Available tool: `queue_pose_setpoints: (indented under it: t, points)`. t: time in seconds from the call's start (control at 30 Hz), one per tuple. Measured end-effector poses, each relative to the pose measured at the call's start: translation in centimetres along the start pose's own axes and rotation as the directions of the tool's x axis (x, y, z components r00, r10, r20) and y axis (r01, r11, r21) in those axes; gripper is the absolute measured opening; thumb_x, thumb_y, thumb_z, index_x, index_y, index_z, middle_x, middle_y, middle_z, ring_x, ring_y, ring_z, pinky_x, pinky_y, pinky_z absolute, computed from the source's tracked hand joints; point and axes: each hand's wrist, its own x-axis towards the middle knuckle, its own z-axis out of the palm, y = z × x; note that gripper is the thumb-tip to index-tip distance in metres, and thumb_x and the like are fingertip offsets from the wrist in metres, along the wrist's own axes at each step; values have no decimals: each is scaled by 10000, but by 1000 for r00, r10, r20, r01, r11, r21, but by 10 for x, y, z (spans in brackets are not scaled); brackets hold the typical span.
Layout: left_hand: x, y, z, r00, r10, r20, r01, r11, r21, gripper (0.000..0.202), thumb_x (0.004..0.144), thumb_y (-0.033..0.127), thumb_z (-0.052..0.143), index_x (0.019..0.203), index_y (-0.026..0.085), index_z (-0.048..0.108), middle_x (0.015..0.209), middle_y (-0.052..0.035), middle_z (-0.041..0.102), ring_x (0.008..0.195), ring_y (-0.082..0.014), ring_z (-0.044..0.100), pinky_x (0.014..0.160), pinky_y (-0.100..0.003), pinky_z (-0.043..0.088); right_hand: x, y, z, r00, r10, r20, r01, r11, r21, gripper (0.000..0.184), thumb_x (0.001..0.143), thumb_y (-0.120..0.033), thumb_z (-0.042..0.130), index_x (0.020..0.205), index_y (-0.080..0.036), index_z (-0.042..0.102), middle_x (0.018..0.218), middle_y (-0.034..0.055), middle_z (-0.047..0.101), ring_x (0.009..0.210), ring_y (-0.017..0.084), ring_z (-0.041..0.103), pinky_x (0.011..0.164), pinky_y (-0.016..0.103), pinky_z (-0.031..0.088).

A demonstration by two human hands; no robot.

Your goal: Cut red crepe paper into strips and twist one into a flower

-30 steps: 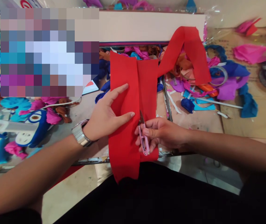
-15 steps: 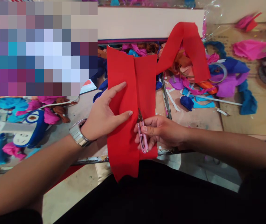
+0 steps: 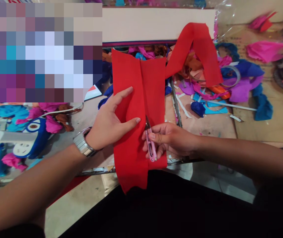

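Observation:
A long strip of red crepe paper [image 3: 131,82] lies over the table edge and loops up to the right at the back. My left hand [image 3: 109,122], with a metal watch on the wrist, presses flat on the paper's left half, fingers spread. My right hand [image 3: 171,138] is closed round small pink thread snips [image 3: 150,143], whose blades point up into a lengthwise cut near the paper's middle. The cut part of the strip hangs over the table's front edge toward my lap.
Scraps of crepe paper in blue, purple, pink and orange [image 3: 206,86] litter the table behind and right. A white board [image 3: 156,23] stands at the back. A blue cartoon figure [image 3: 29,138] lies at the left. A roll of tape [image 3: 233,76] sits among the scraps.
The snips have moved a little further up along the cut in the red paper. My left hand has stayed pressed on the paper.

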Motion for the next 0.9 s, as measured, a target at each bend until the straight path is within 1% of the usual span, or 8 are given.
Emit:
queue_pose_setpoints:
  t: [0.13, 0.3, 0.57, 0.7, 0.8, 0.9]
  points:
    - [0, 1, 0, 1000, -12, -7, 12, 1000, -12, 806, 782, 412, 888, 1513, 290, 572, 1597, -60, 579, 1526, -354, 494, 1352, -541, 329, 0, -1, 1, 1000, -9, -7, 9, 1000, 2, 373, 894, -450, 860, 1012, -134, 700, 900, 70, 793, 753, 175, 803, 578, 208, 613]
    - [0, 1, 0, 1000, -16, -11, 16, 1000, -4, 808, 784, 409, 890, 1515, 294, 566, 1600, -56, 575, 1528, -351, 491, 1357, -534, 321, 0, -1, 1, 1000, -22, -3, 22, 1000, -8, 363, 907, -444, 849, 1001, -130, 692, 868, 65, 790, 714, 171, 795, 552, 207, 602]
    - [-1, -1, 0, 999, 42, -12, -41, 997, 66, 768, 842, 446, 838, 1530, 289, 535, 1604, -68, 570, 1510, -327, 522, 1327, -536, 383, -2, -2, 2, 999, -46, -19, 45, 999, -20, 421, 859, -468, 888, 1010, -129, 690, 862, 61, 793, 709, 181, 800, 545, 210, 609]
    - [0, -2, -1, 997, 74, -18, -73, 996, 57, 734, 874, 470, 817, 1523, 293, 522, 1600, -73, 571, 1511, -315, 524, 1321, -537, 403, -3, -4, 2, 999, -51, -16, 50, 999, -20, 441, 867, -481, 881, 1056, -130, 692, 898, 66, 796, 742, 183, 806, 570, 215, 616]
    - [1, -3, 0, 996, 87, -23, -87, 996, 34, 724, 892, 511, 802, 1517, 298, 506, 1596, -65, 569, 1508, -301, 529, 1325, -533, 408, -3, -3, 0, 998, -68, 1, 68, 997, -21, 448, 867, -494, 879, 1060, -134, 696, 915, 66, 800, 744, 179, 806, 592, 221, 624]
    - [3, -5, 1, 994, 87, -59, -85, 996, 30, 779, 906, 602, 759, 1551, 312, 434, 1641, -32, 513, 1537, -293, 492, 1325, -542, 410, -3, -3, -2, 995, -102, 21, 102, 994, -30, 428, 892, -488, 859, 1079, -136, 703, 928, 68, 803, 749, 177, 803, 606, 233, 627]
